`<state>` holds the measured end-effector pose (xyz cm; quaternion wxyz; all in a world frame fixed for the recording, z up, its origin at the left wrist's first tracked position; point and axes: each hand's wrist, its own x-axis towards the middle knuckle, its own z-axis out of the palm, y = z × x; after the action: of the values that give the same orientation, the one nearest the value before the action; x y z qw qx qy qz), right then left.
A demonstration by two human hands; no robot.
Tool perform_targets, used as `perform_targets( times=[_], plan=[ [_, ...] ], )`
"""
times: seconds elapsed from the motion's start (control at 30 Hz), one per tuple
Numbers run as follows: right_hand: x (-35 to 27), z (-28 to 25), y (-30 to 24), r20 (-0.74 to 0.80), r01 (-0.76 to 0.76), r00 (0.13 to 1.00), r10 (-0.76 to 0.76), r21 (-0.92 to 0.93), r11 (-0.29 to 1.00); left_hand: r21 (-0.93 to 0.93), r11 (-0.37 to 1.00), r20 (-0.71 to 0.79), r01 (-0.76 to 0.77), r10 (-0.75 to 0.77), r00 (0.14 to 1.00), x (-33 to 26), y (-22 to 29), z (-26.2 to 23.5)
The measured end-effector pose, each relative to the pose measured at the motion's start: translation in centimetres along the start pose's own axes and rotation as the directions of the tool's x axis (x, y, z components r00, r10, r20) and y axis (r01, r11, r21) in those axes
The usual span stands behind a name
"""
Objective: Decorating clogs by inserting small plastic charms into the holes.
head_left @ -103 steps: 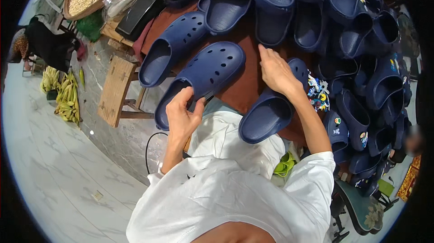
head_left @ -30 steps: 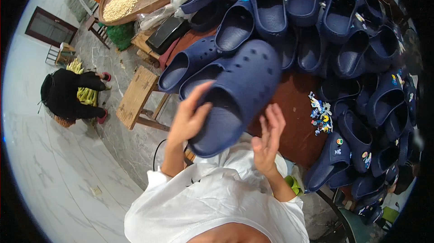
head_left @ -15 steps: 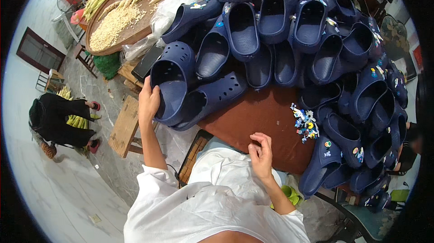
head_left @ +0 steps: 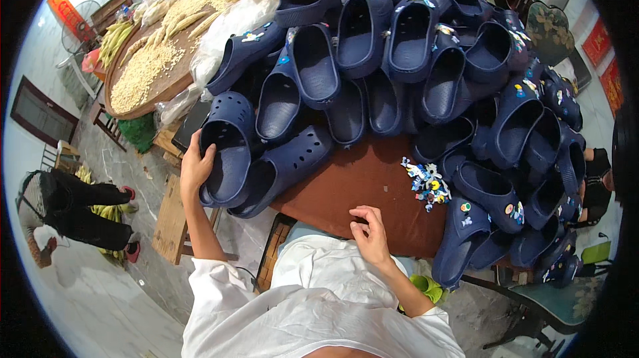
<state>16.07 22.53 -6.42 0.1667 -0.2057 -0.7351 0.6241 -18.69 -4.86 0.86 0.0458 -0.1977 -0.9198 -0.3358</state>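
Observation:
My left hand (head_left: 198, 166) grips the heel edge of a navy clog (head_left: 227, 137), thumb on its rim and fingers around the outer side. That clog has holes in its toe and no charms on it. Close beside it lies another plain clog (head_left: 291, 166), tilted on its side. My right hand (head_left: 370, 233) hovers near the front edge of the brown tabletop (head_left: 346, 188), fingers loosely bent and apart, nothing seen in them. A little heap of colourful shoe charms (head_left: 426, 183) lies to its right. Many more clogs (head_left: 313, 65) are piled beyond, several decorated with charms.
A round tray (head_left: 123, 101) of corn kernels and cobs stands at the far left, a plastic bag (head_left: 233, 28) beside it. A wooden bench (head_left: 168, 225) is left of me. One person (head_left: 73, 205) bends over corn on the floor; others sit at the back and right.
The view has shifted, so the table and clogs appear lower and further left. My left hand keeps its hold on the same clog. The bending person's legs and arm have moved.

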Motion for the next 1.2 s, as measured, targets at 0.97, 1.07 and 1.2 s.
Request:
perform_targets(
  times=[0.97, 1.07, 1.2],
  plan=[
    [-1.8, -6.1, 4.2, -0.316, -0.049, 0.947, 0.050, 0.012, 0.999, -0.175, 0.587, -0.286, -0.790, 0.738, 0.611, 4.9, 33.8, 21.6],
    [-1.7, -6.1, 4.1, -0.313, -0.059, 0.948, 0.056, 0.000, 0.998, -0.144, 0.583, -0.302, -0.800, 0.743, 0.597, 4.2, 33.4, 21.7],
    [-1.4, -6.0, 3.8, -0.312, -0.083, 0.947, 0.072, -0.021, 0.996, -0.166, 0.578, -0.317, -0.799, 0.736, 0.598, 3.8, 33.5, 21.7]
  ],
)
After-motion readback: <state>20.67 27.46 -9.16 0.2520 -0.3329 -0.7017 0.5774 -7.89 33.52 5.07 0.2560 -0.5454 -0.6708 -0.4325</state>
